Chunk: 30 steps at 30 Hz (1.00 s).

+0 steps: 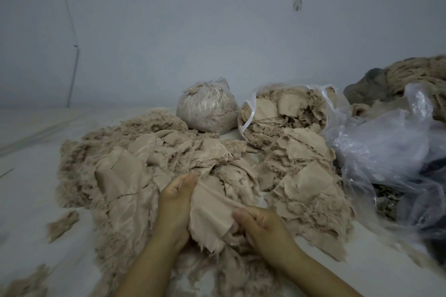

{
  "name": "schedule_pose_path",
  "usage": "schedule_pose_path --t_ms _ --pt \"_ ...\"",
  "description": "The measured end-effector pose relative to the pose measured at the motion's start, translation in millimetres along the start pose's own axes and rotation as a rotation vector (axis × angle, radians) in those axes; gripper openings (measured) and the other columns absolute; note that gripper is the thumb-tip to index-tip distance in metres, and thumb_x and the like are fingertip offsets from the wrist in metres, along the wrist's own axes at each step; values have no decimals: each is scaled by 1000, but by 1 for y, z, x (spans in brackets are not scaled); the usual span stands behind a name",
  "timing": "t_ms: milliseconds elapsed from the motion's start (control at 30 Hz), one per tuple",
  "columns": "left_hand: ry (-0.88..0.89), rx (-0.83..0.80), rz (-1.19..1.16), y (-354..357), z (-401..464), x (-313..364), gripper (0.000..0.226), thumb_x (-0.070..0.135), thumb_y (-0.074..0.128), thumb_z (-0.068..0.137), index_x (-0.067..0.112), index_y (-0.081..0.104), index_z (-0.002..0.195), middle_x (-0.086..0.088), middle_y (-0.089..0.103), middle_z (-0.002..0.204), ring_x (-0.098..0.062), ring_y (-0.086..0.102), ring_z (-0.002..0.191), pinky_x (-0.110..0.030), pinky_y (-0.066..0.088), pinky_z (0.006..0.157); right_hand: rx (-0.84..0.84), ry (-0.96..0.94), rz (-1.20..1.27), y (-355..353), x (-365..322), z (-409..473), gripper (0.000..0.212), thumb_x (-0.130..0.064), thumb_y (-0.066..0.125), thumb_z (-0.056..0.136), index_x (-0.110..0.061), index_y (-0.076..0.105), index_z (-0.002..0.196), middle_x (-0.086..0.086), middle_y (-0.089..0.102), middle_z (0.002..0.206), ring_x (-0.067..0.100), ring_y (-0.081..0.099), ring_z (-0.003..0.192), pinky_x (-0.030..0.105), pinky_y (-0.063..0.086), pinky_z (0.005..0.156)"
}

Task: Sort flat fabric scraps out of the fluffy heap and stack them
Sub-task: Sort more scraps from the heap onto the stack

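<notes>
Both hands, left hand (177, 202) and right hand (259, 223), grip one flat beige fabric scrap (208, 214) (frayed edges) over the fluffy beige heap (115, 176).

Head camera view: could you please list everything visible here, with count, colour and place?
fabric scrap: one, beige, held between both hands, near centre.
fluffy heap: one, beige, spread across the left and centre of the surface.
flat scraps pile: one, beige, right of the hands.
tied bag: one, clear, stuffed with beige fluff, centre rear.
open bag: one, clear, full of beige scraps, right of the tied bag.
loose plastic bag: one, clear, far right.
surface: one, white, under everything.
wall: one, pale grey-blue, behind.
left hand: grips the scrap's left edge.
right hand: pinches the scrap's right edge.
</notes>
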State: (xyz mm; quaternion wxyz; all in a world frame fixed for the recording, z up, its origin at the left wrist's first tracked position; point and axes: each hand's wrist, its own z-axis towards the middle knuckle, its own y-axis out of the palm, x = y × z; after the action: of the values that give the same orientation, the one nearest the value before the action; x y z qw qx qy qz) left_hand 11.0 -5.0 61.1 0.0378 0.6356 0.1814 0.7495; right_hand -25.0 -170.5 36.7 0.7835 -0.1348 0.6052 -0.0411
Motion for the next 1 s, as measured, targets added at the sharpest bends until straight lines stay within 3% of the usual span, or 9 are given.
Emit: schedule_pose_path --t_ms 100,167,267,367,500,600,800,933,1000 --pt "-17 108 -101 -5 6 8 20 17 54 95 14 64 78 5 68 60 -7 63 54 -20 50 49 24 29 74 -5 -2 -4 42 -49 50 82 -21 67 56 -6 51 39 4 43 36 15 35 44" --pt "-33 56 -88 -4 6 13 17 18 54 94 16 66 83 3 71 64 -7 66 55 -17 50 46 -18 29 48 -7 -5 -4 39 -56 52 75 -25 75 71 -3 69 64 8 61 56 19 48 57" --pt "-3 -51 49 6 2 16 16 27 56 93 20 68 85 0 73 70 -10 68 60 -20 50 49 -70 60 96 -3 -10 -3 34 -43 72 69 -27 70 98 -7 72 92 4 68 79 15 51 68" --pt "22 -126 47 21 1 21 18 28 55 93 19 68 85 0 72 70 -11 67 61 -22 51 51 -211 162 423 11 -20 -5 38 -6 72 81 -17 58 114 -2 74 86 4 60 49 14 46 48" --pt "51 -53 21 34 7 27 20 23 54 94 13 66 80 0 68 66 -13 63 62 -21 52 53 -240 226 396 20 -19 -13 3 -1 62 89 -1 60 86 2 66 56 8 57 40 17 46 42" --pt "-44 7 -195 29 22 39 16 18 53 95 8 65 91 -7 71 77 -20 67 74 -35 56 70 -273 279 254 19 -10 -23 7 -5 64 89 -4 66 83 3 66 55 9 61 45 19 51 47" --pt "13 -251 172 35 9 28 18 26 56 92 11 66 88 -3 70 67 -12 64 58 -24 50 51 -5 385 566 -4 -25 4 58 -57 62 71 -9 69 102 5 74 84 14 63 55 24 48 49" --pt "58 -294 188 45 -2 12 18 23 58 91 9 68 85 -10 72 79 -17 66 69 -30 54 63 74 366 885 -4 -29 16 37 -22 68 81 4 66 108 20 71 103 29 70 92 38 55 81" --pt "114 -236 211 44 -2 7 16 21 60 90 10 67 82 -6 67 66 -14 59 53 -25 48 49 296 316 834 -10 -25 19 24 -7 65 86 5 60 106 22 69 99 29 68 82 38 56 72"
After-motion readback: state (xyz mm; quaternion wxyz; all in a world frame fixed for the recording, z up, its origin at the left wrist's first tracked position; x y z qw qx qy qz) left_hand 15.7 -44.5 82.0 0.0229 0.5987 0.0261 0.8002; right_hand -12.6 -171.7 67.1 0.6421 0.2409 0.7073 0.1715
